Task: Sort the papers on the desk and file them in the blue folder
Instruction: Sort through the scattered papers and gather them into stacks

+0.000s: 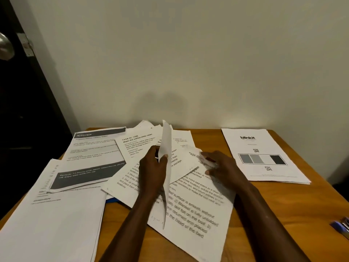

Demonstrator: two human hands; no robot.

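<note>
A: Where's the sheet (166,140)?
B: Centre frame, upright, pinched at its edge by the left hand (153,169). The right hand (221,167) lies spread flat on the scattered papers (196,210).
A: Handling?
B: Light, floppy, likely to crease. I'd take it by an edge. The blue folder (113,200) peeks out beneath the pile, lower centre.
A: Around?
B: Wooden desk (273,205), blinkit printout (262,156) at right, plain wall (188,63), dark door (22,110) upper left.

Papers on a desk (264,205) against a wall (188,53).
Pile (198,205) mid-desk, a folder (113,200) corner showing under its left edge; stack (56,214) at left, KITCHEN sheet (94,157) on its far end; blinkit sheet (262,154) apart at right, pens (341,225) at the right edge. Left hand (153,167) holds a sheet (166,148) on edge above the pile — right hand (221,167) rests on it.
</note>
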